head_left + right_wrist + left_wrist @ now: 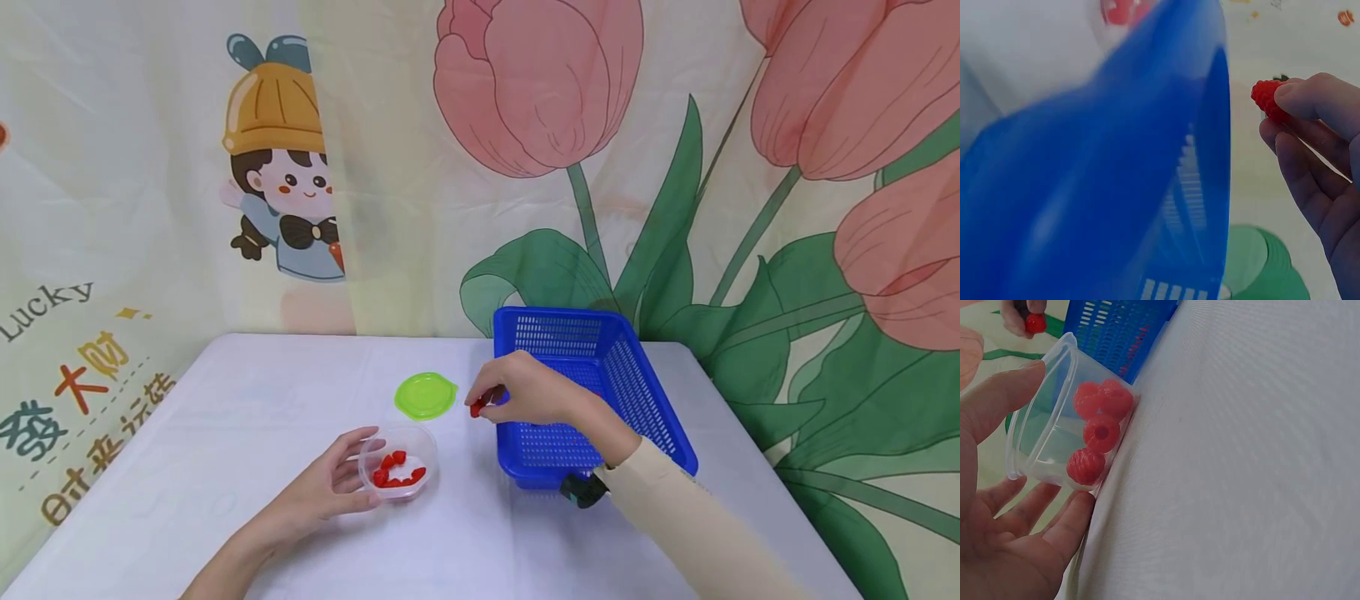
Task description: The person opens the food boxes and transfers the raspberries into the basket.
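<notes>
My right hand (525,390) pinches a red raspberry (1267,100) between thumb and fingers, above the left rim of the blue basket (660,392). My left hand (330,479) holds a clear round plastic tub (429,446), its thumb on one side and its fingers around the other. Several raspberries (1101,432) lie on the bottom of the tub, which stands uncovered on the table. In the left wrist view, small red spots show through the basket's holes; the head view mostly hides them behind the right arm.
A green lid (425,395) lies flat on the white-covered table (225,417), behind the tub and left of the basket. Behind the table hangs a backdrop (397,167) printed with tulips and a cartoon figure. A dark wrist device (583,490) sits on the right wrist.
</notes>
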`<state>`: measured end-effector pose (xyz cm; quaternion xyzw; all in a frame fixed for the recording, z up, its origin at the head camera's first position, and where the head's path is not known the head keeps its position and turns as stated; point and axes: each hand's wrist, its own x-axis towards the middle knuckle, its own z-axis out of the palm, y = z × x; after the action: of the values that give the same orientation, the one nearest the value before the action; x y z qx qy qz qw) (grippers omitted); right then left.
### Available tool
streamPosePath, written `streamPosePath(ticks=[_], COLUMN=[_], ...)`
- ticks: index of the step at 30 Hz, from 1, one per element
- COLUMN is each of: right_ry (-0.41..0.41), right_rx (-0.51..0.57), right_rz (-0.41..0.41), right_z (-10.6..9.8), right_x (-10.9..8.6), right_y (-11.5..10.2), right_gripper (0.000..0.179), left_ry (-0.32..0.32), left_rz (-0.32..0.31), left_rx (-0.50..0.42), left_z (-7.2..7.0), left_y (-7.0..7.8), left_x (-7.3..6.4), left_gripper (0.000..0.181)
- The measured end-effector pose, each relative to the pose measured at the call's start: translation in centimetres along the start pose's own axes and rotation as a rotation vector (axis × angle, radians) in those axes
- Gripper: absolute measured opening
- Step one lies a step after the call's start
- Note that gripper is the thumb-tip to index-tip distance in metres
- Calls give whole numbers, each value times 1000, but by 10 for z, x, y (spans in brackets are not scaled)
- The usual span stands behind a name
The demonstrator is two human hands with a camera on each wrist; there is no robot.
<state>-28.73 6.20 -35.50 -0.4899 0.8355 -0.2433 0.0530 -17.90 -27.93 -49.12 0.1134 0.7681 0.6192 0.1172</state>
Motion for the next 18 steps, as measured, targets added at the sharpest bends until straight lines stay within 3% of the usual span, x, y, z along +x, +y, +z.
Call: streamPosePath(ticks=[8, 13, 18], right_ry=[90, 123, 148], right_rx=[-33, -43, -37], right_rz=[34, 95, 147], right_z=[-21, -23, -20], right_x=[-37, -54, -68], right_y=[32, 48, 59], right_gripper=[21, 20, 21], left_ry=[5, 15, 3], left_rz=[0, -30, -21], left_rx=[-19, -13, -20], left_z=[1, 1, 1], left_y=[0, 0, 1], left_x=[-1, -2, -1], left_gripper=[92, 90, 92])
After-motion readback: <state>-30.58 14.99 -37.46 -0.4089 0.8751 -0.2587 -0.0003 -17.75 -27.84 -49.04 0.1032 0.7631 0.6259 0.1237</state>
